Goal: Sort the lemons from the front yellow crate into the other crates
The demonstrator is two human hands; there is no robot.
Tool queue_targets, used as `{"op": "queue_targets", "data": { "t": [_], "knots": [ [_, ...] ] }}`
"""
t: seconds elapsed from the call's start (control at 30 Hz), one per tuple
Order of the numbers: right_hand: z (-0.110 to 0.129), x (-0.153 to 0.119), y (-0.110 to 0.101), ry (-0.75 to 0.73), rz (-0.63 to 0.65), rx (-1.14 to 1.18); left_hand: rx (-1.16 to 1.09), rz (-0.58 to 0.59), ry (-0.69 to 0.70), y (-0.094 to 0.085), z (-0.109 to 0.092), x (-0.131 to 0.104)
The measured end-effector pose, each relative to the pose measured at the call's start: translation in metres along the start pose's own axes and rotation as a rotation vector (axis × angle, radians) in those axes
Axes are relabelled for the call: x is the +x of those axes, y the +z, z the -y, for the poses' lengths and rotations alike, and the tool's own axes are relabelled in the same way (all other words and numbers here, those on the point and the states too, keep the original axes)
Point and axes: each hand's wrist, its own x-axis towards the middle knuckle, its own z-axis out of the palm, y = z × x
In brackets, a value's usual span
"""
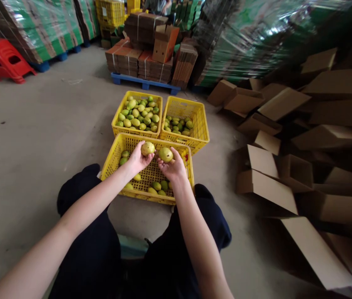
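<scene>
My left hand (140,158) holds a yellow-green fruit (147,148) in its curled fingers. Beside it, my right hand (174,166) grips another yellow-green fruit (166,155) that shows a dark spot. Both hands are above the near yellow crate (109,160), where several green and yellow fruits (156,186) lie apart on the bottom. Behind it on the left stands a yellow crate (115,120) full of fruit (136,113). To the right of that, a third yellow crate (199,124) has a smaller heap of greener fruit (178,125) at its near left.
Open cardboard boxes (272,191) are piled on the right. A blue pallet (146,84) with flattened cartons (124,58) stands behind the crates. At the far left is a red stool (4,58). Wrapped stacks (48,29) line the back, where a person (157,6) is partly visible.
</scene>
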Motion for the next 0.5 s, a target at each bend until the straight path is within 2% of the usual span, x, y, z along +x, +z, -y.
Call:
{"op": "queue_targets", "data": {
  "t": [0.1,0.37,0.43,0.5],
  "knots": [
    [0.0015,-0.0023,0.0000,-0.059,0.041,0.012,0.009,0.003,0.016,-0.0004,-0.0001,-0.0014],
    [-0.0009,-0.0034,0.0003,-0.383,0.225,-0.049,0.086,0.069,0.017,-0.0025,-0.0016,-0.0037],
    [-0.0021,-0.0017,-0.0027,-0.454,0.276,-0.126,0.166,0.095,0.078,-0.0051,0.0000,-0.0004],
    [-0.0032,0.0008,-0.0064,-0.550,0.304,-0.247,0.291,0.150,0.255,-0.0084,0.0018,0.0031]
  ]
}}
